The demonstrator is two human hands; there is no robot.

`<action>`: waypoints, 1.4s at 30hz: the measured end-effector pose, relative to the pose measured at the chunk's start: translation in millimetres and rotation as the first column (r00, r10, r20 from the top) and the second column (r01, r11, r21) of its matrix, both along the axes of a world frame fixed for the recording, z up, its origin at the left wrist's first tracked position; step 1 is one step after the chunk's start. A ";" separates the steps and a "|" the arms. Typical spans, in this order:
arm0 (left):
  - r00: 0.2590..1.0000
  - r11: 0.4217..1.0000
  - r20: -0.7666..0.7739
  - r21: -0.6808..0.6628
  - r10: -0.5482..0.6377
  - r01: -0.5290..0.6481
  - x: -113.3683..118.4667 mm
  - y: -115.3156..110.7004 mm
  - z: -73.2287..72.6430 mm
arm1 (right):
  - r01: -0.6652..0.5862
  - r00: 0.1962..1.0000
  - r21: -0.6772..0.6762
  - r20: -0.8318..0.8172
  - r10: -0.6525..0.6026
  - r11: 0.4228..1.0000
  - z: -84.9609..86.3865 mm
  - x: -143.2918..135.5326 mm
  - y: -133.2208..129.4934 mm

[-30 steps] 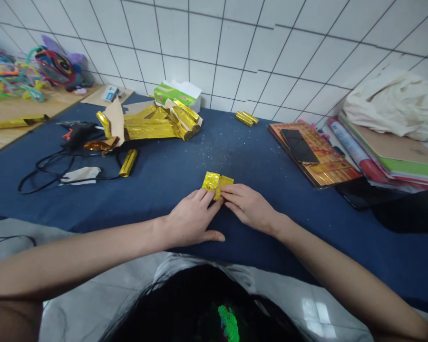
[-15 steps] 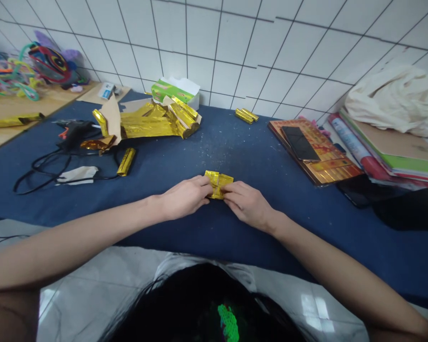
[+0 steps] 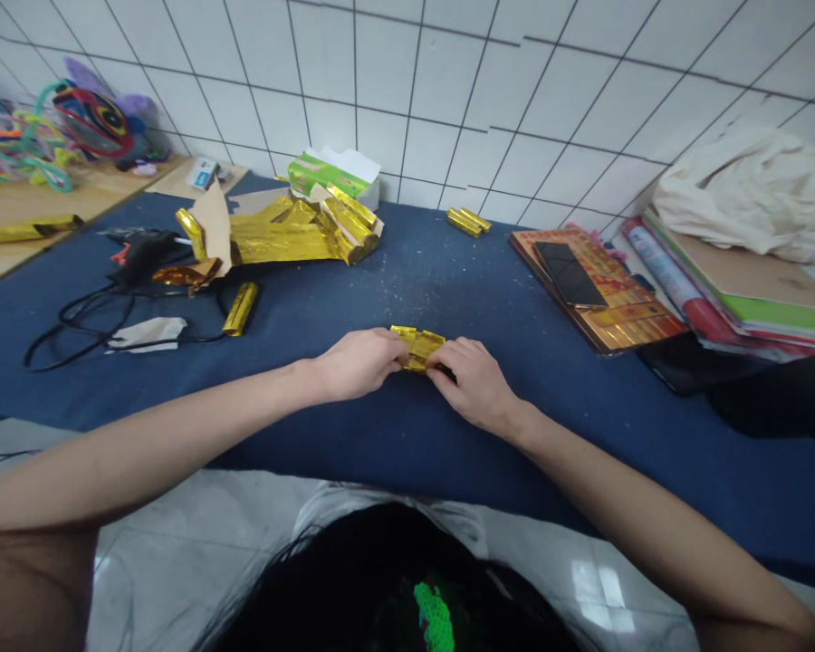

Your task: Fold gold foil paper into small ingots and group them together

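A small piece of gold foil paper (image 3: 417, 347), creased into panels, lies on the blue cloth (image 3: 407, 453) between my hands. My left hand (image 3: 365, 364) pinches its left edge with the fingers closed. At its right edge, the thumb and fingers of my right hand (image 3: 472, 378) are closed on the foil as well. My fingers cover both ends of the piece. Off to the left lies a short gold foil roll (image 3: 241, 309), and two more small gold rolls (image 3: 468, 222) lie by the wall.
Crumpled gold foil sheets (image 3: 285, 240) lie before a green tissue box (image 3: 332, 172). A black glue gun (image 3: 139, 258) with a looped cord is at left. Right, a phone (image 3: 570, 274) rests on an orange-gold board (image 3: 625, 308) beside stacked books (image 3: 774, 308).
My left hand has shifted slightly up and right, covering more of the foil's left side. The foil's near edge sits a little higher. My right hand's fingers have curled more.
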State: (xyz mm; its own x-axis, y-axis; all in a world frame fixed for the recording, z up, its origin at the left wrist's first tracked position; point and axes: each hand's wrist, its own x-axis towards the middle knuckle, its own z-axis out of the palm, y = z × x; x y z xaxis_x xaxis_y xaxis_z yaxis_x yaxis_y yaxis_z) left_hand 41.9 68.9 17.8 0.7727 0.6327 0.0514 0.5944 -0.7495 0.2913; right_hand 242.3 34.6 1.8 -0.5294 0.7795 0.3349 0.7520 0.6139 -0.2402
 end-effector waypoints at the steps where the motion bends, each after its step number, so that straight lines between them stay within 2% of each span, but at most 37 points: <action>1: 1.000 1.000 -0.002 -0.024 0.000 0.000 0.7 2.7 0.4 | -0.001 1.000 -0.001 -0.006 0.001 1.000 0.5 -0.2 0.3; 5: 1.000 0.993 -0.014 -0.121 0.006 -0.007 3.1 10.0 3.7 | -0.006 1.000 -0.002 0.007 0.006 1.000 0.8 -1.1 0.8; 14: 0.997 0.986 -0.051 -0.153 0.065 -0.073 0.4 13.8 5.1 | -0.033 0.995 0.007 0.097 0.032 0.999 3.1 -1.6 0.4; 26: 0.944 0.974 -0.267 -0.067 0.193 -0.218 2.3 12.5 11.3 | -0.068 0.978 0.028 0.201 0.061 0.997 8.7 -1.6 -2.7; 29: 0.960 0.986 -0.235 -0.024 0.156 -0.166 -1.4 8.9 11.5 | -0.084 0.971 0.062 0.231 0.068 0.995 12.8 -1.1 -9.0; 32: 0.972 0.984 -0.213 0.170 0.098 -0.062 -3.8 -1.6 9.2 | -0.073 0.970 0.108 0.239 0.046 0.991 15.9 -2.6 -15.6; 35: 0.968 0.939 -0.249 0.328 -0.019 0.103 -3.0 -14.0 4.4 | -0.103 0.966 0.117 0.249 0.071 0.988 14.8 -3.6 -19.6; 38: 0.955 0.924 -0.285 0.337 -0.086 0.183 -1.2 -21.5 1.6 | -0.143 0.964 0.095 0.238 0.117 0.985 10.3 -2.3 -20.1; 42: 0.950 0.937 -0.302 0.303 -0.081 0.176 1.5 -24.4 6.6 | -0.161 0.968 0.079 0.208 0.142 0.984 6.3 0.7 -17.6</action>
